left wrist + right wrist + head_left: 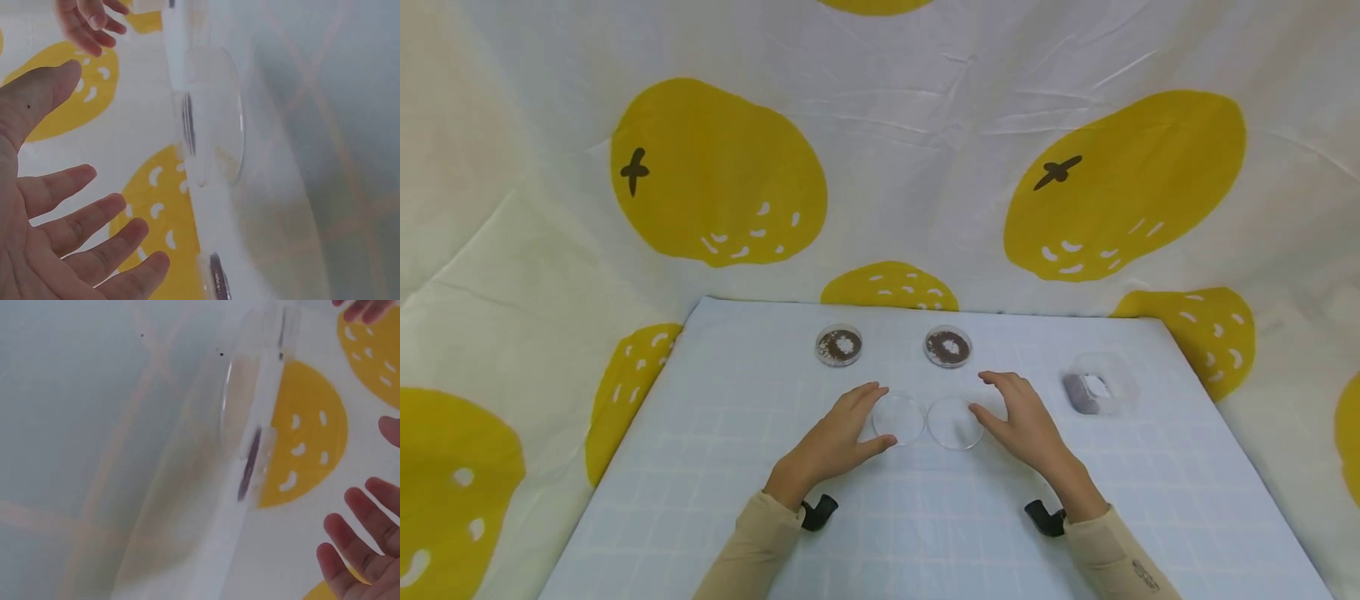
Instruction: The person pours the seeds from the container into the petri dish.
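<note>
Two clear round dishes or lids lie side by side mid-table in the head view, a left clear disc (899, 420) and a right clear disc (953, 423). My left hand (842, 433) is beside the left one, fingers and thumb spread around its outer side. Beside the right disc is my right hand (1024, 423), its thumb near the rim; contact is hard to tell. Both wrist views show the left hand (75, 225) and the right hand (369, 540) with extended fingers. Farther back, a left petri dish (838, 345) and a right petri dish (947, 347) contain dark brown material with white centres.
A clear plastic container (1112, 382) with a greyish-purple and white content stands to the right. The pale checked tablecloth (910, 533) covers the table. Behind it hangs a white cloth (910, 150) printed with large yellow fruit.
</note>
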`<state>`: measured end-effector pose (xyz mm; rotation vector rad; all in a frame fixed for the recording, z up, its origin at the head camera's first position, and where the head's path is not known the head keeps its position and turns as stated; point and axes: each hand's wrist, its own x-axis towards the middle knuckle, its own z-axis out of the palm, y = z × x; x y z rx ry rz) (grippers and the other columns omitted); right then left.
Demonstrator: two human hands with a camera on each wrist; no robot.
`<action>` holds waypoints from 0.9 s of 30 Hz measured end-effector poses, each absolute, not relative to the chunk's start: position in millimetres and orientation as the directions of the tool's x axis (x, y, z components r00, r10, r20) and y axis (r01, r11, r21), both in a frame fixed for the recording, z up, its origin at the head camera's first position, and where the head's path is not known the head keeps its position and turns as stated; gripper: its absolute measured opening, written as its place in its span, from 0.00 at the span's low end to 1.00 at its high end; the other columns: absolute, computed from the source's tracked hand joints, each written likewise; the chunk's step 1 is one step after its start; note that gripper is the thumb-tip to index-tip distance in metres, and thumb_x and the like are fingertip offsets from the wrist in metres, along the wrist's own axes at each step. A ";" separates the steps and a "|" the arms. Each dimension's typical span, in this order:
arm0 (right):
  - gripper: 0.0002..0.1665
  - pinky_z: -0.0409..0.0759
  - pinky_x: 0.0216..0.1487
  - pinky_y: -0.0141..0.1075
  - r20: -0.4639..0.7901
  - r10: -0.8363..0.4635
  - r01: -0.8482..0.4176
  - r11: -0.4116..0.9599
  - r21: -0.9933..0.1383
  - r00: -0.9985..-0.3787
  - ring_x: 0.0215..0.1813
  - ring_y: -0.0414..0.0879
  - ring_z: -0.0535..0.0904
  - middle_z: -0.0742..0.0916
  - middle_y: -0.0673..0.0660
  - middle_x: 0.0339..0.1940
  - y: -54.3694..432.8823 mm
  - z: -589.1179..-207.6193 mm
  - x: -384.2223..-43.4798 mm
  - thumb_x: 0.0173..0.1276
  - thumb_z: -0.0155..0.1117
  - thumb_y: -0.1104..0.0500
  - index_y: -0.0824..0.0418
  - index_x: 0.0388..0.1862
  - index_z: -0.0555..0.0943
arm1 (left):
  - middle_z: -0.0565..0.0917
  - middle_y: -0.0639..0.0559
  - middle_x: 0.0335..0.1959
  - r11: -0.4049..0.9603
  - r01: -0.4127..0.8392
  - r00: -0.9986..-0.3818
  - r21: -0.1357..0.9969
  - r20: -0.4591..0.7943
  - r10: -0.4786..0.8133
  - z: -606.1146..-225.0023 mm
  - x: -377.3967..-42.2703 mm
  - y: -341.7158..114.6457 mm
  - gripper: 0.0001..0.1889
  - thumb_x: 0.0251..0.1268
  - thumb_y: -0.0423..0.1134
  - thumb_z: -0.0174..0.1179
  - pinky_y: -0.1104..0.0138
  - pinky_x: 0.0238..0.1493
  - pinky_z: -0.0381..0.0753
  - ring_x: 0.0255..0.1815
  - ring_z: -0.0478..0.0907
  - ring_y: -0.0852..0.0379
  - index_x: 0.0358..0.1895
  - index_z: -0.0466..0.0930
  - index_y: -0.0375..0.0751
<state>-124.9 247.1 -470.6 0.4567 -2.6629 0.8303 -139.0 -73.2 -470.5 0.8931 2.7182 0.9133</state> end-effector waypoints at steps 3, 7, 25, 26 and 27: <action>0.30 0.75 0.56 0.54 0.410 -0.183 -0.385 0.782 -0.490 -0.894 0.57 0.59 0.76 0.83 0.62 0.53 252.7 -469.4 -122.2 0.63 0.74 0.57 0.68 0.61 0.77 | 0.60 0.46 0.77 0.642 0.490 -0.820 0.589 0.061 0.569 -471.1 -137.8 -72.5 0.41 0.68 0.57 0.63 0.52 0.71 0.63 0.76 0.57 0.47 0.77 0.59 0.43; 0.30 0.75 0.55 0.55 0.437 -0.141 -0.363 0.799 -0.479 -0.888 0.56 0.60 0.76 0.83 0.64 0.53 262.2 -467.7 -118.0 0.62 0.75 0.60 0.69 0.61 0.77 | 0.59 0.46 0.78 0.647 0.495 -0.823 0.580 0.074 0.563 -473.2 -138.0 -71.6 0.42 0.68 0.58 0.63 0.52 0.71 0.63 0.76 0.57 0.47 0.78 0.58 0.43; 0.30 0.64 0.54 0.62 0.552 0.091 -0.208 0.866 -0.455 -0.829 0.56 0.71 0.69 0.78 0.74 0.54 337.9 -466.8 -110.4 0.55 0.76 0.66 0.74 0.56 0.77 | 0.58 0.44 0.78 0.697 0.490 -0.828 0.524 0.031 0.559 -481.9 -148.1 -71.1 0.43 0.67 0.58 0.63 0.51 0.71 0.63 0.77 0.55 0.46 0.78 0.57 0.41; 0.31 0.63 0.54 0.63 0.549 0.120 -0.184 0.866 -0.465 -0.827 0.57 0.72 0.68 0.77 0.75 0.55 343.4 -467.7 -111.0 0.55 0.76 0.66 0.75 0.56 0.76 | 0.58 0.44 0.78 0.698 0.486 -0.829 0.526 0.024 0.559 -482.1 -149.0 -71.1 0.44 0.67 0.59 0.63 0.51 0.71 0.63 0.77 0.55 0.46 0.78 0.57 0.41; 0.32 0.62 0.54 0.64 0.543 0.148 -0.159 0.864 -0.477 -0.827 0.58 0.73 0.67 0.76 0.76 0.56 348.9 -468.7 -111.5 0.55 0.76 0.66 0.75 0.57 0.75 | 0.57 0.43 0.78 0.699 0.478 -0.830 0.532 0.012 0.558 -482.5 -149.8 -71.1 0.44 0.67 0.59 0.63 0.51 0.71 0.62 0.77 0.54 0.45 0.78 0.56 0.41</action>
